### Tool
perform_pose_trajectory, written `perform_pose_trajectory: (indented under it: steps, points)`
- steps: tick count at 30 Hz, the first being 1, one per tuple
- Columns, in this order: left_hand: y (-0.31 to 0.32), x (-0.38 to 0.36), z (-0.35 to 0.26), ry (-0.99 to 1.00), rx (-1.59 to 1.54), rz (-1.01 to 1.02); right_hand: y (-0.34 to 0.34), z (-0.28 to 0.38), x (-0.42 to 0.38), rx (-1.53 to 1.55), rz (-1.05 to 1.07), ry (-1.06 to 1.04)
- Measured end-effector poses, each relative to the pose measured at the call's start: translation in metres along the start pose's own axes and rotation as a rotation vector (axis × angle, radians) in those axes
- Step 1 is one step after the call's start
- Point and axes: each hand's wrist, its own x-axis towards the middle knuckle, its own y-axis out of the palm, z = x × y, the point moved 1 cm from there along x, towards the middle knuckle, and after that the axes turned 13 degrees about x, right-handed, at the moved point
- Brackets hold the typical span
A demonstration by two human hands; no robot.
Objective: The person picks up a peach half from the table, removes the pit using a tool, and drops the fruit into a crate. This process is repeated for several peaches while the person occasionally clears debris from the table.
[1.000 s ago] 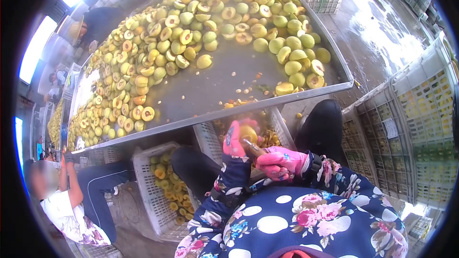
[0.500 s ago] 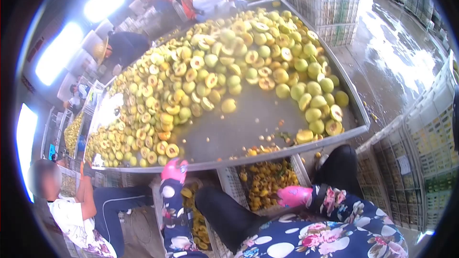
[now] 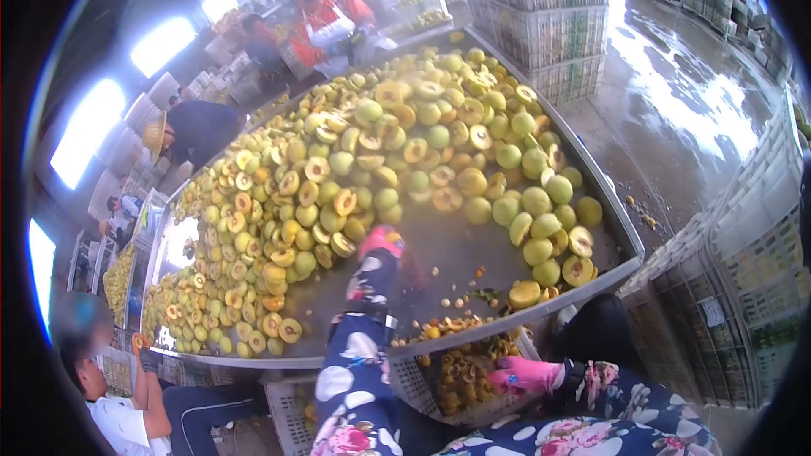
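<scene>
A seated co-worker in a white top [image 3: 118,422] is at the lower left corner of the metal sorting table [image 3: 439,257]. On the table's far-left side another person in a straw hat [image 3: 155,137] bends over it. The table's left and middle are heaped with halved peaches [image 3: 279,203], yellow-green skins and orange cut faces mixed.

The left hand [image 3: 382,242], in a pink glove with a floral sleeve behind it, is stretched out over the table's middle, right at the near edge of the heap; it is blurred, and whether its fingers are apart or closed on a fruit cannot be told. Loose pits and scraps [image 3: 456,321] lie on the bare metal near the table's front rim.

Below that rim stands a white plastic crate [image 3: 414,384] holding pitted halves. The right hand [image 3: 524,374], also pink-gloved, hovers over the crate with fingers curled together; what it grips is not visible.

Right of the table, stacked crates [image 3: 752,270] line a wet floor [image 3: 684,101].
</scene>
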Motion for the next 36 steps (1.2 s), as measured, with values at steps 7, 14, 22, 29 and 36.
perform_pose_trajectory:
  steps: [7,14,22,29,36]
  points:
    - [-0.035,-0.128,0.014,-0.013,-1.730,0.533,0.040,0.033,-0.037,0.058,0.134,-0.172]
    - [-0.011,-0.223,-0.026,-0.116,-1.903,0.461,0.053,0.053,-0.047,-0.107,-0.002,-0.409]
    - [0.012,-0.268,-0.055,0.003,-1.832,0.332,0.062,0.040,-0.054,-0.109,-0.093,-0.495]
    - [0.004,-0.286,-0.058,0.037,-1.741,0.390,0.063,0.032,-0.061,-0.257,-0.177,-0.505]
    - [0.007,-0.304,-0.079,-0.112,-1.711,0.210,0.067,0.012,-0.044,-0.481,-0.280,-0.806]
